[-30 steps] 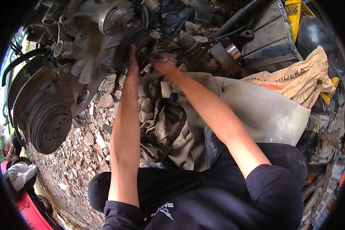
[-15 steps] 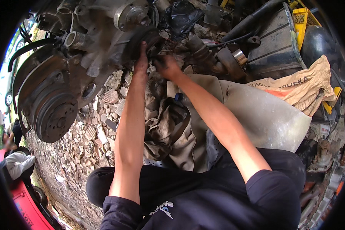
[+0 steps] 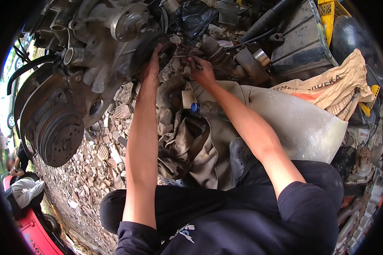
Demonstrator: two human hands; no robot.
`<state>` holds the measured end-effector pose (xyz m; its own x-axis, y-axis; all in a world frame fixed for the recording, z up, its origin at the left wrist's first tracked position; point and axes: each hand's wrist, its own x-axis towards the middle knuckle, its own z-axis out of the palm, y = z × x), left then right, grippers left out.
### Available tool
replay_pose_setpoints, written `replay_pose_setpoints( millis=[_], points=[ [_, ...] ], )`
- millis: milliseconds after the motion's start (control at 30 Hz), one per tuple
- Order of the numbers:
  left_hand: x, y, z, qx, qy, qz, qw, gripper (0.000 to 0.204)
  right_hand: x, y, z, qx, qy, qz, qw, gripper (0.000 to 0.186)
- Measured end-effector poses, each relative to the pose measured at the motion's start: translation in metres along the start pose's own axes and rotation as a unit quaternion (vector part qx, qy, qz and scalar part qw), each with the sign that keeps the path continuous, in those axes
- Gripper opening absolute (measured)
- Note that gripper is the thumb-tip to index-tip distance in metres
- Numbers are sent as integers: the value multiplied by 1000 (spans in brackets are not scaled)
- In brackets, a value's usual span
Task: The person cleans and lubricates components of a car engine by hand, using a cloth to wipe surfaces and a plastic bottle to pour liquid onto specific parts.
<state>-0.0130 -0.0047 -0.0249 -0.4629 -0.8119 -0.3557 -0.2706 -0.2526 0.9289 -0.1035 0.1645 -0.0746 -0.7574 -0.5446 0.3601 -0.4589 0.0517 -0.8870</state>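
Observation:
My left hand (image 3: pixel 152 61) grips a dark round rimmed metal part (image 3: pixel 145 51) on a large greasy engine assembly (image 3: pixel 93 59) at the upper left. My right hand (image 3: pixel 202 70) is closed on a slim tool (image 3: pixel 184 56), just right of the round part and apart from my left hand. The tool's shape is too small to make out fully, and my left fingertips are partly lost against the dark metal. A corrugated hose (image 3: pixel 167 91), crumpled brown cloth (image 3: pixel 174 144) and a bottle with a blue cap (image 3: pixel 210 109) lie below my hands.
A pale sheet (image 3: pixel 298 127), paper sack (image 3: pixel 349 85), yellow crate (image 3: pixel 325 23), dark tray (image 3: pixel 300 38) and loose metal parts (image 3: pixel 251 63) are on the right. Rubble (image 3: pixel 89 174) covers the left ground. A person (image 3: pixel 17 165) sits at the far left by a red vehicle (image 3: pixel 32 231).
My right hand has moved right, away from the round part, and the slim tool in it now shows. My left hand stays on the part; the view has shifted slightly.

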Motion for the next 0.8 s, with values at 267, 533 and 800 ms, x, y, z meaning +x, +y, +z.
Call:
replay_pose_setpoints(
  millis=[267,533,800],
  points=[
    [-28,5,-4,-14,-47,-50,998,105,1,-9,0,-14,-11,222,975,59],
    [-50,52,-12,25,-128,-124,984,108,1,-44,-15,62,-63,58,994,31],
    [-41,47,-2,71,-55,-136,987,114,-4,-24,13,-42,-38,-231,971,28]
  ],
)
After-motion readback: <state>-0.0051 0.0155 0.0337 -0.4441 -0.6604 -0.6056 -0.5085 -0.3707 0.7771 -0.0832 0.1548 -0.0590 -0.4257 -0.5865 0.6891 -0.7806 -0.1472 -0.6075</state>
